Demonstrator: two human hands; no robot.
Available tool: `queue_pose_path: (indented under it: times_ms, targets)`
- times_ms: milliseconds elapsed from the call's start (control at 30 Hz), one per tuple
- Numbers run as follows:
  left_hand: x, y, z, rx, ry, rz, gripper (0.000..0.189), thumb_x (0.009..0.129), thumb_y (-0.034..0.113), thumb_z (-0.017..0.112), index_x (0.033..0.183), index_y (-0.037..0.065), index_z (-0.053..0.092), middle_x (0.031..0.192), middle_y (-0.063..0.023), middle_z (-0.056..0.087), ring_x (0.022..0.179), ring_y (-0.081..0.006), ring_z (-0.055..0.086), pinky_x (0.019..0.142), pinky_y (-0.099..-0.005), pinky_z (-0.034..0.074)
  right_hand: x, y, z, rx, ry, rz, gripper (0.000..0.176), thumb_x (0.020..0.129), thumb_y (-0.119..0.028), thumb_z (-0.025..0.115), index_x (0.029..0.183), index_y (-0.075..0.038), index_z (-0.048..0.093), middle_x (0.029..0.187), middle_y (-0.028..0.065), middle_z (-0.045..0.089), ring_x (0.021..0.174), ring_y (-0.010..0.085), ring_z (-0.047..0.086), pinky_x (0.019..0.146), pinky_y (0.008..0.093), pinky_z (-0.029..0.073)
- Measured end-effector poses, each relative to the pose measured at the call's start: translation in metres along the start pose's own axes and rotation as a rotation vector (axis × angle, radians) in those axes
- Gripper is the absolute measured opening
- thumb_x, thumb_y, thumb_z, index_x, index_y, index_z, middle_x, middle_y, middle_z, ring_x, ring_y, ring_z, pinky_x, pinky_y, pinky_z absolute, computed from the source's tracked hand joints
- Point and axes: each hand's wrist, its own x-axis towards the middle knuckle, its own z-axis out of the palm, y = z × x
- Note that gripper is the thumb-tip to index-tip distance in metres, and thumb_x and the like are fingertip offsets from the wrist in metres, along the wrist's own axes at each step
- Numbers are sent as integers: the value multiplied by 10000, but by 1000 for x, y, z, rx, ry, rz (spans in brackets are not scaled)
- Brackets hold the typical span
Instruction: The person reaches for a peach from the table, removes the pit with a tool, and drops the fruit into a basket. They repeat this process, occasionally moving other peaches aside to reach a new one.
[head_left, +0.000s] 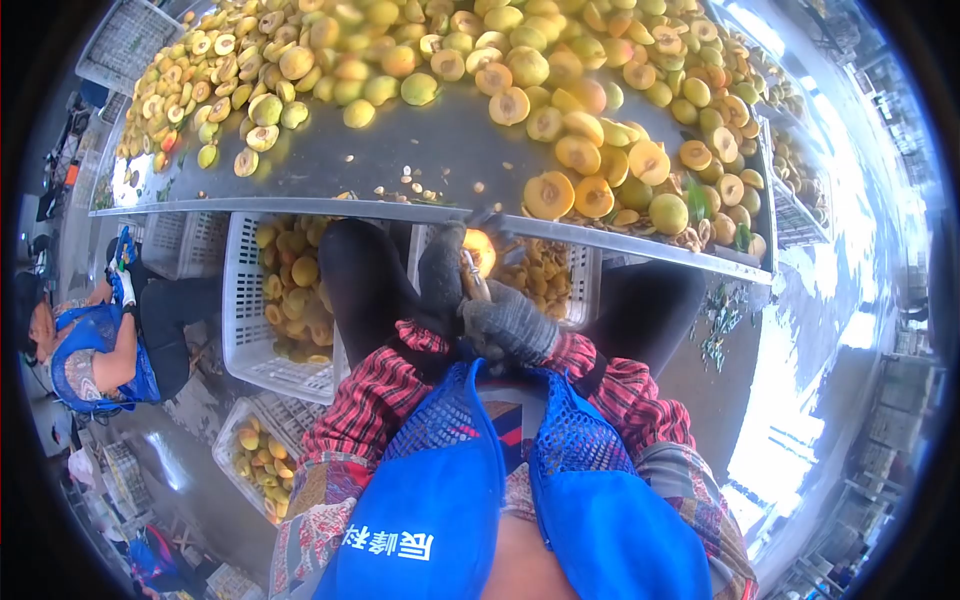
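Observation:
Both my hands wear gloves and meet just below the metal table's front edge [300,208]. My left hand [441,272], in a dark glove, is closed around a yellow peach [481,249]. Just below it, my right hand [512,324], in a grey glove, grips a small metal tool [473,284] whose tip points up at the peach. Red plaid sleeves and a blue mesh apron [470,500] fill the lower middle of the view.
Whole and halved peaches [560,150] are heaped on the table, with pits on its bare middle. Under it stand white crates [240,330] of peaches; one more crate [250,455] sits lower left. A person in a blue apron [95,350] sits at the left.

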Motion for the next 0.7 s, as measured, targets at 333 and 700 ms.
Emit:
queue_pose_path:
  times_ms: [333,700]
  targets:
    - [-6,-2,8,9,40,77,455,871,300,374,1171,-43,388,1156,-185,451,1030,-275,478,883,-416,415,-9,-13,0,-70,7,19,167,781,-170,528,862,-29,491,623,23,486,506,93,467,433,235,375]
    - [-39,103,-6,998,424,752,259,820,159,516,1006,-21,536,962,-109,570,858,-163,545,742,-282,457,-27,-17,-7,-77,32,-158,300,734,-134,571,995,-25,473,651,48,495,474,98,468,411,236,392]
